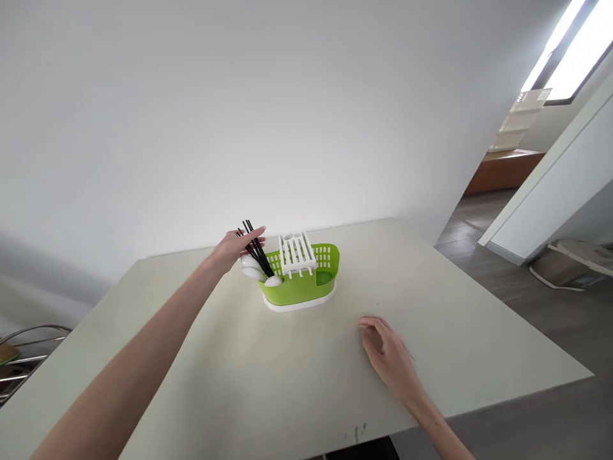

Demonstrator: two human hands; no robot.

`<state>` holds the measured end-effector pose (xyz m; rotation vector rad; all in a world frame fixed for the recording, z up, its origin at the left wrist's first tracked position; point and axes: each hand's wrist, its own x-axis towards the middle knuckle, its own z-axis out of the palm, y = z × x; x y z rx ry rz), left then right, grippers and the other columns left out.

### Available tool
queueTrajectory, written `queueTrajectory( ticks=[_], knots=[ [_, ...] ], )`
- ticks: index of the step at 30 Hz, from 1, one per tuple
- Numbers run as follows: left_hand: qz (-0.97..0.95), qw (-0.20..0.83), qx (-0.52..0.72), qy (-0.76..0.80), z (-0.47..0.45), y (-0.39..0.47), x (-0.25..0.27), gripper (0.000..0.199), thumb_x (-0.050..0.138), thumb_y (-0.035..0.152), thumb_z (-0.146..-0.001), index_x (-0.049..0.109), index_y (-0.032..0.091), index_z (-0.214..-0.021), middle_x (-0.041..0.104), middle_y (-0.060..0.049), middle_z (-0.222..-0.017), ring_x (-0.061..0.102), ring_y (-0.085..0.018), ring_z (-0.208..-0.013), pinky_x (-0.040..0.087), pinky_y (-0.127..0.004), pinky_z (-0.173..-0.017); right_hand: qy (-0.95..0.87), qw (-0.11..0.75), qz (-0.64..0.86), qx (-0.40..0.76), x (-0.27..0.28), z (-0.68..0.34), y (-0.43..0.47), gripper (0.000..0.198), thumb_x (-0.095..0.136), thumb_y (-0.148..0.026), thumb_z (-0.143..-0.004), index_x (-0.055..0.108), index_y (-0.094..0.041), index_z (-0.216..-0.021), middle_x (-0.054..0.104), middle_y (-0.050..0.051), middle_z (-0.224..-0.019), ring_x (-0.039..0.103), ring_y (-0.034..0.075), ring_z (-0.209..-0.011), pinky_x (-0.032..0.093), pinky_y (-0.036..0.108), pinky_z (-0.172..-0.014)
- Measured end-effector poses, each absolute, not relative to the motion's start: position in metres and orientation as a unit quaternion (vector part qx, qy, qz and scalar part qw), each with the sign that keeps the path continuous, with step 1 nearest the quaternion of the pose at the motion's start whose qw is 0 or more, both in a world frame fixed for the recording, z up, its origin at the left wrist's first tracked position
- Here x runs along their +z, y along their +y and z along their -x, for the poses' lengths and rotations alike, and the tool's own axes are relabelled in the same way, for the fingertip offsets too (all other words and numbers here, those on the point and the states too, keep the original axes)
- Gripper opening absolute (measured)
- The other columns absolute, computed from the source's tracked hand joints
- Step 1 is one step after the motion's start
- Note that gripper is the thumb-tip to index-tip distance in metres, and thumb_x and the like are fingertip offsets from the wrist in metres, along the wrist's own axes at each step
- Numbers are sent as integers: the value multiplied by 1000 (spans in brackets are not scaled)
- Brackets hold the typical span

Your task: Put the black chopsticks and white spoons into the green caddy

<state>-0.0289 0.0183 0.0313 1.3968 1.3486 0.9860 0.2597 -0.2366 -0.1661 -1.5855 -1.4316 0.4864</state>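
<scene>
A left hand [242,245] wraps loosely around black chopsticks [256,248] slanting up and leftward from a green caddy [292,294] on a pale table [239,370], near a white wall [287,115]. White spoons [253,273] cluster at the caddy's left end, beside the sticks, while a slotted white rack [299,253] sits across its middle and a white tray [301,306] rims its foot. The right hand [390,358], fingers curled, is at the table's near right, well apart from the caddy. Beyond the table's right edge, gray floor [483,294] leads toward a bright window [577,51].
</scene>
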Motion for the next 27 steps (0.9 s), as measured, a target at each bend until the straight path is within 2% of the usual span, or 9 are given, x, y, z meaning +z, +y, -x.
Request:
queueTrajectory(
  ticks=[3,7,13,16,20,23,27],
  knots=[
    [-591,487,327,554,22,26,33,48,90,51,-72,68,14,-93,81,-18,-100,74,-29,-106,51,-44,-107,-587,455,638,203,-167,-260,-236,24,46,-34,-103,68,-26,-110,73,8,-118,73,24,-97,56,39,-89],
    [-619,464,315,550,15,30,35,34,74,51,-89,69,17,-88,82,-15,-96,75,-28,-107,51,-43,-108,-591,456,633,205,-168,-260,-236,22,47,-31,-103,67,-26,-110,73,8,-117,73,24,-95,56,37,-87],
    [-632,451,313,547,8,30,35,31,63,44,-100,71,15,-93,82,-15,-102,76,-28,-111,53,-42,-107,-593,460,627,208,-167,-260,-236,21,47,-32,-104,67,-25,-106,73,10,-117,73,24,-92,56,34,-77],
    [-636,445,326,540,5,27,36,31,58,42,-104,70,15,-93,82,-15,-104,76,-28,-112,52,-44,-110,-593,461,625,213,-167,-261,-236,22,47,-34,-104,67,-25,-105,72,10,-117,72,23,-92,55,34,-78],
    [-642,442,359,513,2,24,39,31,58,42,-105,67,16,-90,83,-15,-104,78,-26,-104,55,-43,-108,-596,458,623,217,-168,-261,-236,23,46,-34,-105,68,-26,-105,73,8,-116,71,23,-93,54,34,-80],
    [-632,427,408,502,-2,22,41,33,52,42,-108,62,17,-89,83,-14,-91,79,-24,-94,60,-43,-100,-593,456,626,222,-168,-261,-236,22,47,-34,-105,67,-26,-104,72,8,-117,71,23,-94,53,34,-80],
    [-588,409,508,478,-6,16,47,34,44,41,-111,54,18,-88,76,-8,-69,80,-23,-81,64,-43,-91,-591,455,627,226,-167,-261,-236,22,47,-35,-104,67,-26,-103,73,8,-117,71,24,-94,53,35,-80]
  ],
)
